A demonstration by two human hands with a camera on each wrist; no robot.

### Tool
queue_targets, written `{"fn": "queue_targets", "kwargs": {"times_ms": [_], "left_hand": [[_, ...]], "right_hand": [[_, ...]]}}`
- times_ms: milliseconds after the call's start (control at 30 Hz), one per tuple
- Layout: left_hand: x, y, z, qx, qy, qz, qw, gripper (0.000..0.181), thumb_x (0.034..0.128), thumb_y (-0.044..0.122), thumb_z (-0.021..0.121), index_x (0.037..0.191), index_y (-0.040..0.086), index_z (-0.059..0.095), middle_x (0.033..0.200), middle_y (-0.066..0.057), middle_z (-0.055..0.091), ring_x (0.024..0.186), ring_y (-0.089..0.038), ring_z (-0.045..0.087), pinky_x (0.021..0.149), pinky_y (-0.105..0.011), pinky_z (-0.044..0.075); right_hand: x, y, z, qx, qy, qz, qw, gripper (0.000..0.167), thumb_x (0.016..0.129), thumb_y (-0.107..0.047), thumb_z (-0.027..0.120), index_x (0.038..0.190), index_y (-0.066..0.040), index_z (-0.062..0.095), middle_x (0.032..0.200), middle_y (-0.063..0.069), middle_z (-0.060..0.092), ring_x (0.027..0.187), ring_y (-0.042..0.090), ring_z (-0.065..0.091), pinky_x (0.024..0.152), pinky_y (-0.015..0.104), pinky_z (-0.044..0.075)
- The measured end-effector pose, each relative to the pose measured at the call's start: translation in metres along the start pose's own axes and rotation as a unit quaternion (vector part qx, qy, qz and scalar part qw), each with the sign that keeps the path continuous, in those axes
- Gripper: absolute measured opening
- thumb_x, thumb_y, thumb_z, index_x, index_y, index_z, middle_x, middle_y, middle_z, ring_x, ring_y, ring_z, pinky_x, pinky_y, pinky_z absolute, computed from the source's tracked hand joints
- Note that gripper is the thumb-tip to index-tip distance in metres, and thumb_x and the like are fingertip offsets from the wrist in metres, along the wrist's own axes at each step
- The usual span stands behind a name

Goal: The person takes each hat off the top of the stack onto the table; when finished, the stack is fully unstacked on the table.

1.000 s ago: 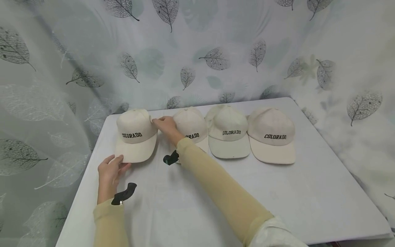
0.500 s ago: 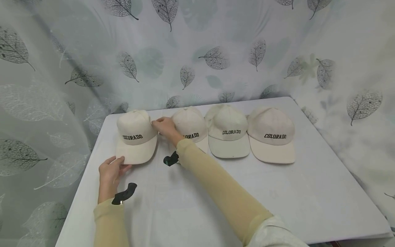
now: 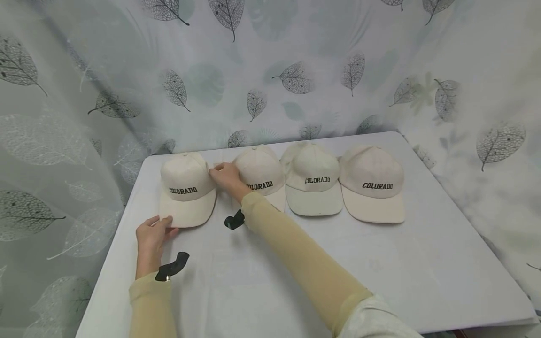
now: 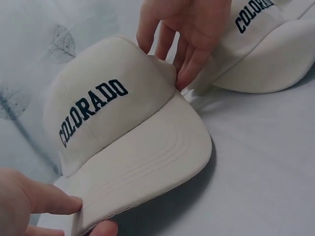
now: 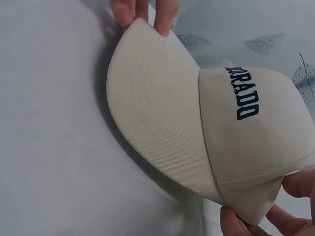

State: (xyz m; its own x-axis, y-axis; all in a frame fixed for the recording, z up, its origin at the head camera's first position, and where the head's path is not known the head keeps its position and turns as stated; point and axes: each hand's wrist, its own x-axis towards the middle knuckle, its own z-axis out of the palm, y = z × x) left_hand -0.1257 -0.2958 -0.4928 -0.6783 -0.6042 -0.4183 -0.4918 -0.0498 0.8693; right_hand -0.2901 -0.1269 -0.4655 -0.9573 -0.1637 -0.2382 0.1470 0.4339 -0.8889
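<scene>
A cream baseball cap [image 3: 186, 180] with dark COLORADO lettering is at the left end of a row of similar caps. My left hand [image 3: 151, 237] pinches the left front corner of its brim, thumb on top and fingers beneath, as the left wrist view shows. At the cap's right rear side, my right hand [image 3: 228, 178] grips the crown's edge between thumb and fingers. In the right wrist view the brim [image 5: 152, 108] casts a shadow on the white cloth under it. Just right of my right hand sits a second cap [image 3: 259, 169], partly covered by that hand and forearm.
Two more COLORADO caps, a pale greenish one [image 3: 314, 180] and a pinkish-cream one [image 3: 374, 183], continue the row to the right. They stand on a white-covered table [image 3: 422, 272]. Behind hangs a leaf-print curtain [image 3: 279, 47], close to the table's back edge.
The left-end cap has shifted slightly toward the front edge and tipped a little, with both hands keeping their hold and moving slightly along. The other caps have stayed in place.
</scene>
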Motion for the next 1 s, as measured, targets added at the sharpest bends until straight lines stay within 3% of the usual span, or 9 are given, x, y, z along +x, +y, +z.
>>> {"fn": "queue_targets", "kwargs": {"times_ms": [367,467,567,667,733,800,833,933,1000], "left_hand": [[-0.006,-0.002,0.005,0.063,0.018,0.033,0.9973,0.066,0.0976,0.024,0.060,0.151,-0.003,0.032,0.132,-0.022,0.051,0.073,-0.010,0.068,0.072,-0.024,0.057],[0.003,-0.004,0.007,0.095,0.037,0.038,0.9941,0.068,0.0950,0.028,0.064,0.151,0.001,0.036,0.133,-0.022,0.050,0.082,-0.018,0.068,0.061,-0.021,0.054],[0.021,-0.012,0.008,0.122,0.051,0.048,0.9901,0.070,0.0934,0.036,0.065,0.151,0.006,0.038,0.136,-0.019,0.047,0.099,-0.026,0.062,0.050,-0.018,0.049],[0.049,-0.025,0.008,0.141,0.052,0.070,0.9861,0.076,0.0921,0.050,0.063,0.152,0.010,0.038,0.139,-0.019,0.045,0.102,-0.027,0.060,0.050,-0.018,0.050],[0.055,-0.028,0.006,0.151,0.054,0.086,0.9832,0.078,0.0919,0.056,0.061,0.151,0.010,0.039,0.139,-0.020,0.046,0.096,-0.025,0.062,0.054,-0.019,0.051],[0.052,-0.025,0.006,0.155,0.058,0.096,0.9815,0.077,0.0925,0.058,0.059,0.151,0.010,0.041,0.139,-0.020,0.047,0.089,-0.025,0.064,0.053,-0.023,0.052],[0.044,-0.019,0.007,0.156,0.064,0.101,0.9805,0.074,0.0935,0.056,0.058,0.149,0.010,0.043,0.138,-0.019,0.049,0.088,-0.025,0.065,0.054,-0.026,0.053],[0.015,0.001,0.012,0.151,0.073,0.122,0.9783,0.066,0.0972,0.048,0.057,0.147,0.006,0.045,0.139,-0.021,0.049,0.105,-0.033,0.062,0.073,-0.040,0.056],[-0.002,0.013,0.017,0.153,0.077,0.152,0.9734,0.062,0.0992,0.044,0.055,0.146,0.005,0.046,0.140,-0.021,0.049,0.118,-0.037,0.055,0.087,-0.049,0.053]], "right_hand": [[-0.003,0.006,-0.002,-0.043,0.022,-0.039,0.9981,0.032,0.097,-0.027,0.057,0.120,-0.007,0.067,0.115,0.005,0.065,0.086,0.016,0.059,0.069,0.027,0.051],[-0.003,0.005,-0.004,-0.062,0.029,-0.055,0.9961,0.035,0.100,-0.026,0.050,0.125,-0.007,0.065,0.123,0.006,0.064,0.094,0.017,0.060,0.076,0.028,0.052],[-0.003,0.002,-0.007,-0.082,0.032,-0.083,0.9926,0.039,0.103,-0.025,0.042,0.131,-0.004,0.060,0.130,0.008,0.062,0.110,0.020,0.059,0.088,0.030,0.050],[-0.004,-0.001,-0.010,-0.089,0.029,-0.104,0.9902,0.043,0.104,-0.026,0.039,0.135,-0.003,0.057,0.131,0.011,0.061,0.119,0.023,0.057,0.095,0.032,0.048],[-0.006,-0.002,-0.009,-0.092,0.023,-0.112,0.9892,0.044,0.103,-0.026,0.039,0.135,-0.002,0.056,0.132,0.012,0.060,0.121,0.024,0.056,0.097,0.032,0.047],[-0.007,-0.002,-0.009,-0.091,0.020,-0.113,0.9892,0.045,0.102,-0.027,0.040,0.136,-0.002,0.056,0.133,0.012,0.059,0.121,0.024,0.056,0.096,0.032,0.047],[-0.007,-0.002,-0.008,-0.093,0.021,-0.114,0.9889,0.045,0.102,-0.027,0.041,0.136,-0.002,0.055,0.134,0.012,0.059,0.121,0.025,0.056,0.096,0.033,0.047],[-0.008,0.000,-0.007,-0.096,0.022,-0.117,0.9882,0.045,0.102,-0.028,0.042,0.137,-0.003,0.055,0.134,0.012,0.059,0.121,0.025,0.056,0.097,0.033,0.047],[-0.009,0.001,-0.008,-0.107,0.020,-0.131,0.9854,0.046,0.103,-0.029,0.042,0.138,-0.003,0.054,0.135,0.011,0.058,0.124,0.025,0.054,0.100,0.032,0.045]]}}
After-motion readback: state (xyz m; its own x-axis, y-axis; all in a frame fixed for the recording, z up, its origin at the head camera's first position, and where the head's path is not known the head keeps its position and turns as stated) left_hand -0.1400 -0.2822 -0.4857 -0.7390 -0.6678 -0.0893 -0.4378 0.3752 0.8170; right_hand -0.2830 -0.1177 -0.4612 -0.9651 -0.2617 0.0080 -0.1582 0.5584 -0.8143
